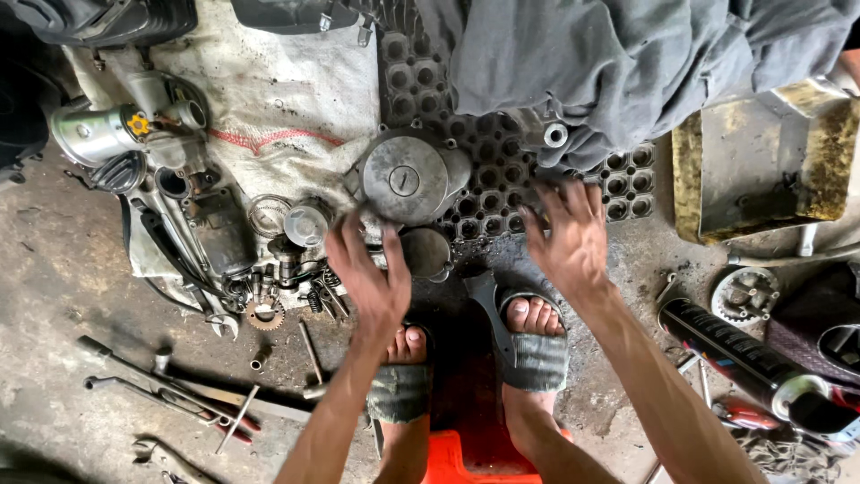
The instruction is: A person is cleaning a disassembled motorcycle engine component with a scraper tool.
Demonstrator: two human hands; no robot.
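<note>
**Both hands hovering open by the round engine cover**

You are sitting over a dirty concrete floor (pixel 54 269), with your sandalled feet (pixel 535 345) planted just below the round grey engine cover (pixel 405 184). That cover is lying flat on the black perforated rubber mat (pixel 466 170), its slotted centre cap facing up.

Your left hand (pixel 369 273) is hanging just below and to the left of the cover, fingers spread and slightly curled, gripping nothing; whether the fingertips are touching the cover's edge cannot be told. Your right hand (pixel 571 235) is reaching to the right of the cover, palm down, fingers fanned wide over the mat, also holding nothing.

Left of the cover, a piston (pixel 306 223) is sitting among springs and a small sprocket (pixel 266 315) on a stained white sack (pixel 278 99). Further left of it, a carburettor (pixel 116 130) is resting by the sack's edge. Below and left of the cover, wrenches (pixel 152 381) are lying on the floor. Above and right of it, a grey cloth (pixel 627 54) is draping over the mat, and a grimy metal tray (pixel 761 161) is sitting well to the right.
</note>
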